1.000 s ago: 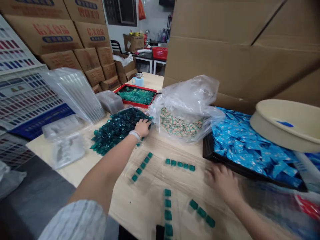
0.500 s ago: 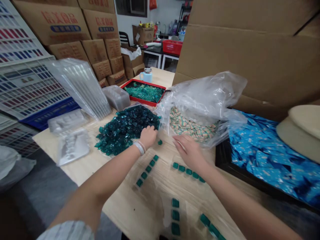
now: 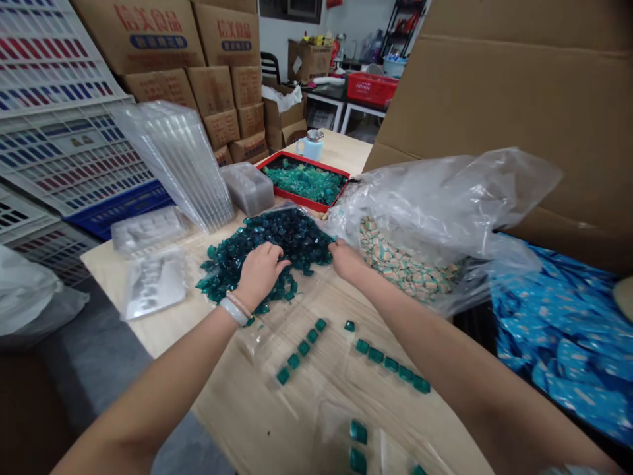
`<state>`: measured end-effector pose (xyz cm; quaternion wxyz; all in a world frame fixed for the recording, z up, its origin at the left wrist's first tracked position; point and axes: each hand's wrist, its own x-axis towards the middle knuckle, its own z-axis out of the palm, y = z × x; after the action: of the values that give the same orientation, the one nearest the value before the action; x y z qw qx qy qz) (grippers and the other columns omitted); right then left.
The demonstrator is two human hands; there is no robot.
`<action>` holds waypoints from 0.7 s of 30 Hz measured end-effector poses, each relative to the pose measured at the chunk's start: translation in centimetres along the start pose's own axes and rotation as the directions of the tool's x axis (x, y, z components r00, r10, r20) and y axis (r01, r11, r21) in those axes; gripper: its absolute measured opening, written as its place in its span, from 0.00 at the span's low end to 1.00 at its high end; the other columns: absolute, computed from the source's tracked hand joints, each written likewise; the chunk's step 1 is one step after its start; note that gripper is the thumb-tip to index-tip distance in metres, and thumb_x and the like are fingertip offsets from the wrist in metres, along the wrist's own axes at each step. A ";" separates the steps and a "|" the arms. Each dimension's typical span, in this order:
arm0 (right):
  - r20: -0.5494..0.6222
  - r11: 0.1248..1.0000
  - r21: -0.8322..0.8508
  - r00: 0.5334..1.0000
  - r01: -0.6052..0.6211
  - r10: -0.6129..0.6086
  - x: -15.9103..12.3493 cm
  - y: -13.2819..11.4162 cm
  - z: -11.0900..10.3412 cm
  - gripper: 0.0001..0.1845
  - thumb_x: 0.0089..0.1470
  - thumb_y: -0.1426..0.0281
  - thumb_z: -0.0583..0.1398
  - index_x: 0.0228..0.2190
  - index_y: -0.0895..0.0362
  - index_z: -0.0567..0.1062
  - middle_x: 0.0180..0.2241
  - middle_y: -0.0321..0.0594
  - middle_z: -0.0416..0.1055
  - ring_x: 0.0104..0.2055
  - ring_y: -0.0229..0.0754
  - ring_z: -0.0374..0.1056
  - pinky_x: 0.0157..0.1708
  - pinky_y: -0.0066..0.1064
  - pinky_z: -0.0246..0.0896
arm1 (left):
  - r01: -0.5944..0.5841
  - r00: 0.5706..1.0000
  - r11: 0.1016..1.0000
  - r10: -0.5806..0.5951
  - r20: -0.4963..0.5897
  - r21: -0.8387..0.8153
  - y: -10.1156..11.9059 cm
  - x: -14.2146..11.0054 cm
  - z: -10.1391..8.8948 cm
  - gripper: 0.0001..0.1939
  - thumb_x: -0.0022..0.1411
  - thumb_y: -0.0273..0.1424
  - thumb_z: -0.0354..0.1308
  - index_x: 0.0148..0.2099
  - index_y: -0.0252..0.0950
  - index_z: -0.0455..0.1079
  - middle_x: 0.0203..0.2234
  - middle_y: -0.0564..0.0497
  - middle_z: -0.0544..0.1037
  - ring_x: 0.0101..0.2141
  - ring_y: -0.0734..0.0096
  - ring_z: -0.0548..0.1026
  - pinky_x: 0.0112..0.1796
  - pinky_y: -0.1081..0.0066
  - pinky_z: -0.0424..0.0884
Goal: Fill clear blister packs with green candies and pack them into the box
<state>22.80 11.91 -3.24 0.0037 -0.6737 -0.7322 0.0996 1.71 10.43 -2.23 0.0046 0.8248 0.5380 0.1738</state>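
**Item 1:** my left hand (image 3: pixel 260 274), palm down on the pile of dark green pods (image 3: pixel 291 232), with a white wristband (image 3: pixel 233 311) at the wrist. Its fingers (image 3: pixel 271 254) lie spread over the pods; I cannot tell whether they pinch any.

**Item 2:** my right hand (image 3: pixel 346 258), at the pile's right edge. Its fingertips (image 3: pixel 336 247) sit close together and touch the pods; I cannot tell whether they clamp one.

**Item 3:** the pile itself, on the wooden counter (image 3: pixel 232 389), between my hands and the red tray.

**Item 4:** a slanting row of green pods (image 3: pixel 301 348) and a second row of green pods (image 3: pixel 390 364), both on the counter just below my hands. A few loose pods (image 3: pixel 359 432) lie nearer me.

**Nearby:** red tray (image 3: pixel 304 198) of lighter green pods, beyond the pile; plastic bag (image 3: pixel 494 204) of striped packets, to the right; blue packets (image 3: pixel 558 349), farther right; stacked see-through trays (image 3: pixel 173 165), to the left; white mug (image 3: pixel 312 146), on the counter's far end; cardboard boxes (image 3: pixel 158 39), along the far left.
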 end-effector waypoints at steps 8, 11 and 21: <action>-0.078 0.954 0.299 0.997 0.024 -0.001 0.2 0.3 -0.5 0.09 0.42 0.81 0.54 0.29 0.60 0.67 0.31 0.43 0.67 0.35 0.41 0.64 0.34 0.32 0.57 | 0.394 0.859 0.464 -0.494 0.137 -0.793 -0.4 0.8 -1.0 0.15 0.46 0.41 0.58 0.27 0.35 0.59 0.16 0.57 0.64 0.18 0.77 0.64 0.21 0.75 0.59; -0.118 0.896 0.444 0.991 -0.007 0.066 -1.5 0.3 -0.8 0.05 0.44 0.77 0.52 0.28 0.61 0.65 0.26 0.40 0.67 0.30 0.38 0.65 0.31 0.30 0.60 | 0.422 0.830 0.050 -0.423 0.364 -0.905 2.5 -0.8 -1.0 0.16 0.46 0.41 0.57 0.24 0.34 0.57 0.16 0.57 0.65 0.17 0.81 0.63 0.19 0.78 0.58; 0.083 -0.132 0.991 0.912 -0.032 0.401 -20.3 1.6 2.2 0.14 0.35 0.66 0.63 0.28 0.57 0.69 0.23 0.34 0.69 0.24 0.36 0.66 0.27 0.31 0.63 | 0.477 0.865 -0.172 -0.080 0.495 -0.862 17.2 -8.6 1.3 0.11 0.46 0.32 0.58 0.28 0.33 0.59 0.19 0.57 0.65 0.18 0.81 0.64 0.20 0.78 0.61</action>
<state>25.91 -8.29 -3.03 0.5718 -0.5682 -0.2872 0.5174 14.22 -4.27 -2.50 0.7187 0.4198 0.3929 0.3909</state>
